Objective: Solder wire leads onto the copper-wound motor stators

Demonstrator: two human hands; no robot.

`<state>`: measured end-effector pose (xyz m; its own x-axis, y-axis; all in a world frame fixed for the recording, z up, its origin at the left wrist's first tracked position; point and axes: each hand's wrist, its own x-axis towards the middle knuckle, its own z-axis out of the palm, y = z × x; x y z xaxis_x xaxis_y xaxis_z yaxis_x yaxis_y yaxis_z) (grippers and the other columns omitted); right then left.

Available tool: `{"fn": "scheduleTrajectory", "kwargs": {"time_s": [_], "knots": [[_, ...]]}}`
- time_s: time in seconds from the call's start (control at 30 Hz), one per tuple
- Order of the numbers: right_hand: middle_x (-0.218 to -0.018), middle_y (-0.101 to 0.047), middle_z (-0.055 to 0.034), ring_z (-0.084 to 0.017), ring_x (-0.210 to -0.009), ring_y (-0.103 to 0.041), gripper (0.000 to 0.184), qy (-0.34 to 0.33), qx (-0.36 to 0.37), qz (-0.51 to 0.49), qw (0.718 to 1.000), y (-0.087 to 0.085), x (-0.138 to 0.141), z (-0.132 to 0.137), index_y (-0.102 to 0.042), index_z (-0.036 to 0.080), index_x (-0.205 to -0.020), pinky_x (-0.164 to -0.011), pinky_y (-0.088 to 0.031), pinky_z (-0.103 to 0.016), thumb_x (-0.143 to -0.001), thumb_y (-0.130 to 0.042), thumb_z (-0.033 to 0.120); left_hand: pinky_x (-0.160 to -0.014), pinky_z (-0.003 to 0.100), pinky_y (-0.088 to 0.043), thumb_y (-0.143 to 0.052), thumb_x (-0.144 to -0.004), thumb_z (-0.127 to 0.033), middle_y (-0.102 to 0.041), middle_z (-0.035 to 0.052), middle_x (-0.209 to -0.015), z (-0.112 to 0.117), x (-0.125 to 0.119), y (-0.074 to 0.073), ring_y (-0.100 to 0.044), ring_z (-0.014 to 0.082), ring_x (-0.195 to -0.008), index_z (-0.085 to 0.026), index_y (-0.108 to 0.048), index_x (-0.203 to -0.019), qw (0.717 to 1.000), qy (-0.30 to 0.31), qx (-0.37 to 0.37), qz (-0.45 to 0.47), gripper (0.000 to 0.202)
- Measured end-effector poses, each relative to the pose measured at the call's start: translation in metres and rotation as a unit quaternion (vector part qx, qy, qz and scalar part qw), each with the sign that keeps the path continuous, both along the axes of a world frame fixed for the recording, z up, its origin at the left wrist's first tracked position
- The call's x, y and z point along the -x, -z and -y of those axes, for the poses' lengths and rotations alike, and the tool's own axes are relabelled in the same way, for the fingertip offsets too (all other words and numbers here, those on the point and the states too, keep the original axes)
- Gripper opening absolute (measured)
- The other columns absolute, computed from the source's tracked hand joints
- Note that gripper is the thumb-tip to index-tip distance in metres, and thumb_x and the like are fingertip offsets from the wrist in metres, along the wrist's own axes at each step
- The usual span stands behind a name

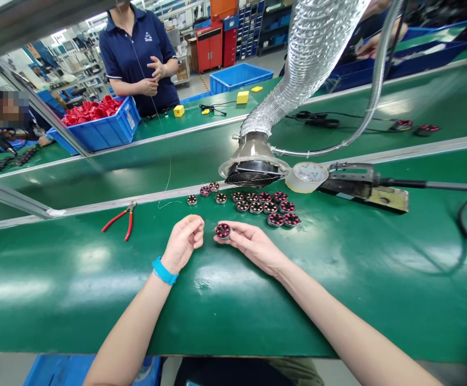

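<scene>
My right hand grips a small round metal-rimmed part with a ring of pink segments around a dark centre, held between thumb and fingers just above the bench. Close by on its left, my left hand is closed in a pinch; whatever its fingertips hold is too small to make out. A blue band circles the left wrist. Beyond both hands lies a cluster of similar round parts, some with pink segments and others copper-coloured. Red-handled cutting pliers rest to the left of my left hand.
A fume extraction hood on a foil duct hangs behind the parts. To its right are a tape roll and a soldering iron stand. A thin wire dangles at left. Across the bench, a person stands beside a blue crate.
</scene>
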<state>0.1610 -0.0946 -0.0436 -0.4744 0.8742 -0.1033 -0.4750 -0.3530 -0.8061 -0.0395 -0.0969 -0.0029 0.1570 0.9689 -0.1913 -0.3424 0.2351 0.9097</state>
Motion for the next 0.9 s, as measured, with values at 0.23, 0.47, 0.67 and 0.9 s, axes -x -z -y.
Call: {"fn": "scheduleTrajectory", "kwargs": {"time_s": [0.23, 0.47, 0.67, 0.9], "knots": [[-0.118, -0.076, -0.0076, -0.023, -0.106, -0.073, 0.045, -0.002, -0.007, 0.001, 1.0, -0.002, 0.003, 0.001, -0.073, 0.025, -0.122, -0.107, -0.049, -0.044, -0.08, -0.084, 0.039, -0.099, 0.038, -0.047, -0.084, -0.076, -0.035, -0.058, 0.0089, -0.122, 0.007, -0.006, 0.003, -0.057, 0.0227, -0.112, -0.022, -0.061, -0.124, 0.897, 0.031, -0.279, -0.342, 0.054], [-0.106, -0.076, -0.0077, -0.021, -0.089, -0.075, 0.07, 0.028, -0.007, 0.034, 0.999, -0.001, 0.009, -0.001, -0.06, 0.023, -0.136, -0.09, -0.059, -0.04, -0.075, -0.085, 0.044, -0.102, 0.04, -0.046, -0.078, -0.082, -0.029, -0.058, 0.0077, -0.119, 0.006, -0.005, 0.003, -0.057, 0.0233, -0.116, -0.022, -0.066, -0.105, 0.824, 0.019, -0.334, -0.457, 0.027], [-0.09, -0.072, -0.0077, -0.013, -0.057, -0.056, 0.042, 0.32, -0.155, 0.289, 0.889, -0.007, -0.002, -0.004, -0.072, 0.018, -0.097, -0.056, -0.049, -0.029, -0.088, -0.064, 0.059, -0.101, 0.047, -0.043, -0.08, -0.077, -0.026, -0.058, 0.0099, -0.123, -0.02, -0.018, 0.007, -0.052, 0.0297, -0.119, -0.022, -0.067, -0.103, 0.688, 0.038, -0.364, -0.627, 0.029], [-0.073, -0.066, -0.004, -0.016, -0.06, -0.056, 0.037, 0.318, -0.188, 0.283, 0.885, -0.014, -0.01, -0.005, -0.07, 0.019, -0.085, -0.06, -0.048, -0.03, -0.091, -0.061, 0.054, -0.096, 0.044, -0.044, -0.08, -0.08, -0.034, -0.059, 0.0112, -0.121, -0.064, -0.042, 0.006, -0.052, 0.0298, -0.114, -0.019, -0.064, -0.117, 0.631, 0.059, -0.404, -0.659, 0.043]]}}
